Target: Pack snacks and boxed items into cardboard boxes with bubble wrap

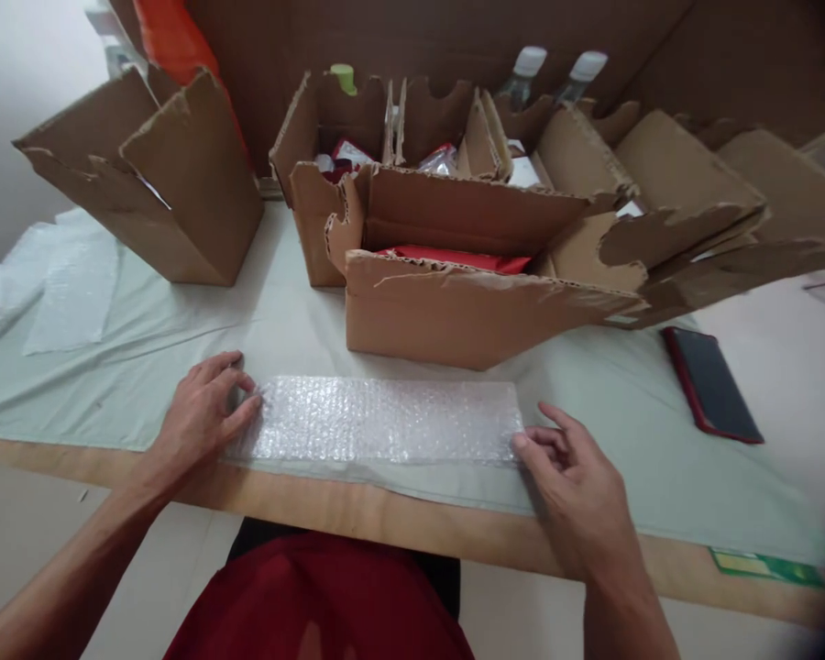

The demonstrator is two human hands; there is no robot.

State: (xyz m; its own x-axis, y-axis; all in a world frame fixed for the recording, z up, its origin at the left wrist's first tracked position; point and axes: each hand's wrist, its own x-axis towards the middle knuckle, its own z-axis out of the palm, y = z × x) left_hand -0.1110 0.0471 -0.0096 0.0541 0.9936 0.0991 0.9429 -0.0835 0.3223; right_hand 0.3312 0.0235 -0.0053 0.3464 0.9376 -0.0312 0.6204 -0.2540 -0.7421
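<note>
A long strip of clear bubble wrap (385, 420) lies flat on the pale green cloth near the front edge of the table. At its left end, my left hand (210, 403) pinches the edge between thumb and fingers. My right hand (574, 467) grips the right end, thumb on top and the index finger partly raised. Just behind the strip stands an open cardboard box (454, 316) with a red packet (464, 259) inside.
More cardboard bins (446, 119) with small packets line the back, with two white-capped bottles (526, 69) behind. A tall box (192, 183) stands left, beside loose bubble wrap pieces (75, 284). A phone (715, 385) lies right. A green packet (766, 566) sits by the front edge.
</note>
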